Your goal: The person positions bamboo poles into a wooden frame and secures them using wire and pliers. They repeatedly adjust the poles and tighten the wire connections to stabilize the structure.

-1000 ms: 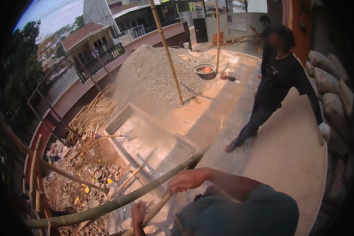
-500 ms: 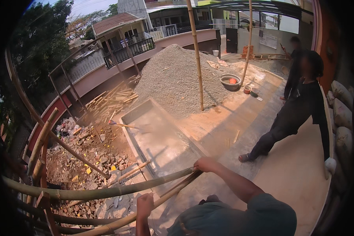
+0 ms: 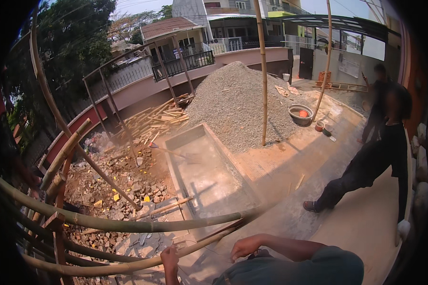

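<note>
My left hand (image 3: 170, 259) is closed beside the lower bamboo pole (image 3: 128, 267). A thin strand that looks like wire (image 3: 190, 241) comes away from its fingers towards my right hand (image 3: 246, 246). That hand is drawn in near my body, off the poles, with its fingers curled in a pinch; what they hold is too small to make out. Above the lower pole runs a thicker green bamboo pole (image 3: 147, 224), and the two come close together at their right ends. At the left they cross a reddish wooden post (image 3: 58, 237).
A shallow concrete trough (image 3: 207, 129) lies beyond the poles, with a gravel heap (image 3: 238, 99) behind it. Rubble (image 3: 123, 183) covers ground to the left. A person in black (image 3: 366, 161) stands at the right, another behind. An upright bamboo pole (image 3: 263, 80) rises by the gravel.
My right hand has let go of the pole ends and pulled back towards my body. The view has shifted, moving the scene rightwards and down. My left hand remains by the lower pole.
</note>
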A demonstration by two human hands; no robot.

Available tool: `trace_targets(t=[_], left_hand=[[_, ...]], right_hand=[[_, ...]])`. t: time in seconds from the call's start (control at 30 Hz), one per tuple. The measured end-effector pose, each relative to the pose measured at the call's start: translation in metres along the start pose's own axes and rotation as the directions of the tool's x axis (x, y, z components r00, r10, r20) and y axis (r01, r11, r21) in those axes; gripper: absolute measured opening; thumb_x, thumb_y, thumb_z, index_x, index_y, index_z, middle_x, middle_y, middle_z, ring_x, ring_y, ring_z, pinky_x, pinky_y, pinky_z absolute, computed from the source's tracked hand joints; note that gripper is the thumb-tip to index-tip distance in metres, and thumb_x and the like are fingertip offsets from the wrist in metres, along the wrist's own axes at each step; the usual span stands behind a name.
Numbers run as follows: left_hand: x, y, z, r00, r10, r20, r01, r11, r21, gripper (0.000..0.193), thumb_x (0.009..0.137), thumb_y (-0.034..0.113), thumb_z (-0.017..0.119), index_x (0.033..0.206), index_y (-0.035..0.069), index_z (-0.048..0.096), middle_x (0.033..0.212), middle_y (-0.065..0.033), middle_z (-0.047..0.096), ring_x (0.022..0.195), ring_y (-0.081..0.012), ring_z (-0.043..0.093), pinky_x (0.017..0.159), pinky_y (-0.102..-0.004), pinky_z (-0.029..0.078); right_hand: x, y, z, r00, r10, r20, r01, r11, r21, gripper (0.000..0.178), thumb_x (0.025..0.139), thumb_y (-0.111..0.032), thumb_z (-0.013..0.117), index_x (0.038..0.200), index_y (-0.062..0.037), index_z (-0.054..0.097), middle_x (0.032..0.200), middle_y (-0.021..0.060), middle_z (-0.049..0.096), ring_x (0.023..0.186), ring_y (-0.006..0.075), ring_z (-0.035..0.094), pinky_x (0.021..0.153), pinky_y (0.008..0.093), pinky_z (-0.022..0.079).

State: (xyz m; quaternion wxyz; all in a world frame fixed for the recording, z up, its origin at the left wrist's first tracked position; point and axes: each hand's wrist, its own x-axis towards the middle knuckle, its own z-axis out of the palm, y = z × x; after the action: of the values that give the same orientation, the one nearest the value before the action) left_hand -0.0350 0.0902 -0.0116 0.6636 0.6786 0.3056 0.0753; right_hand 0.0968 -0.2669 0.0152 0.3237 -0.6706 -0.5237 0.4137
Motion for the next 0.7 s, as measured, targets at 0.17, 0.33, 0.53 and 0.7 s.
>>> trace_targets(t=[0.17, 0.33, 0.53, 0.7], left_hand=[[-0.034, -0.01, 0.03, 0.888, 0.2, 0.413, -0.381, 0.824, 0.419, 0.039, 0.093, 0.029, 0.061, 0.07, -0.002, 0.063, 0.06, -0.012, 0.057, 0.059, -0.021, 0.058, 0.062, -0.0394, 0.045], [-0.023, 0.015, 0.024, 0.926, 0.367, -0.089, -0.333, 0.905, 0.266, 0.041, 0.099, 0.028, 0.06, 0.069, 0.0, 0.06, 0.061, 0.0003, 0.052, 0.061, -0.0091, 0.045, 0.057, -0.0299, 0.038], [-0.029, -0.004, 0.017, 0.946, 0.252, 0.205, -0.322, 0.818, 0.476, 0.037, 0.097, 0.024, 0.06, 0.074, -0.004, 0.064, 0.065, -0.0043, 0.06, 0.065, -0.0112, 0.053, 0.062, -0.0321, 0.043], [-0.033, 0.047, 0.014, 0.961, 0.222, 0.164, -0.271, 0.869, 0.414, 0.036, 0.093, 0.025, 0.065, 0.073, -0.005, 0.066, 0.068, -0.0062, 0.065, 0.067, -0.0132, 0.056, 0.065, -0.0333, 0.046]], right_hand=[[-0.007, -0.006, -0.083, 0.711, 0.236, -0.662, -0.054, 0.958, 0.283, 0.03, 0.099, -0.031, 0.056, 0.111, -0.0076, 0.071, 0.079, 0.0045, 0.056, 0.079, 0.0179, 0.055, 0.07, 0.0342, 0.046], [-0.001, 0.033, -0.013, 0.9, 0.435, -0.024, -0.423, 0.858, -0.292, 0.033, 0.095, -0.033, 0.057, 0.101, -0.0057, 0.074, 0.102, 0.0184, 0.07, 0.104, 0.0344, 0.065, 0.088, 0.0473, 0.048], [-0.016, -0.052, -0.062, 0.81, 0.116, -0.574, 0.355, 0.683, 0.638, 0.028, 0.106, -0.022, 0.049, 0.118, -0.0016, 0.065, 0.071, -0.0021, 0.048, 0.065, 0.0051, 0.041, 0.057, 0.0227, 0.033], [-0.004, 0.074, -0.015, 0.71, 0.632, -0.311, -0.704, 0.635, -0.318, 0.035, 0.098, -0.035, 0.055, 0.104, -0.006, 0.074, 0.106, 0.0174, 0.072, 0.103, 0.0342, 0.068, 0.08, 0.0476, 0.053]])
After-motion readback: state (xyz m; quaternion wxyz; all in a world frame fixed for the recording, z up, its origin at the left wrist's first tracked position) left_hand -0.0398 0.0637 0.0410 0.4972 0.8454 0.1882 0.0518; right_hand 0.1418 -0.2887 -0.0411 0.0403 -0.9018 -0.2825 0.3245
